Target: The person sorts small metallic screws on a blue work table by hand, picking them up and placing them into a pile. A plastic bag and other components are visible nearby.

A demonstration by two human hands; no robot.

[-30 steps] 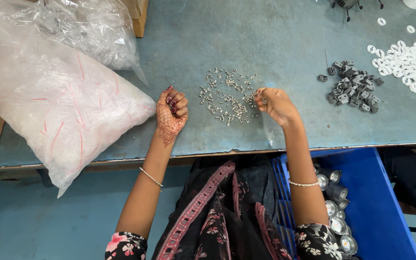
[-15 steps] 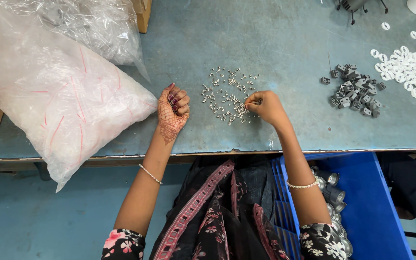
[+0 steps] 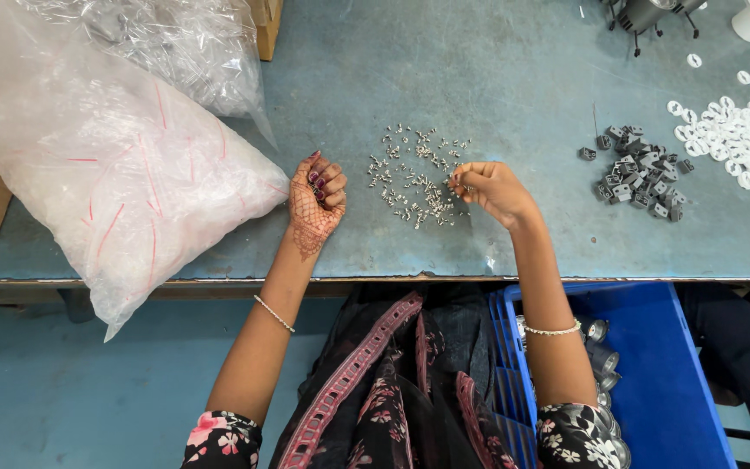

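Right hand now drawn back from pile centre to right edge of small silver screws scattered mid-worktop, fingertips pinching one. Left hand unmoved just left of pile, curled loosely, grip empty.

Right hand pinches among small screws; left hand rests curled.

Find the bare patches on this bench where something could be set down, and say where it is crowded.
Free: the bench beyond the screws; the strip between the right hand and grey clips. Crowded: bags at left, white rings at right.
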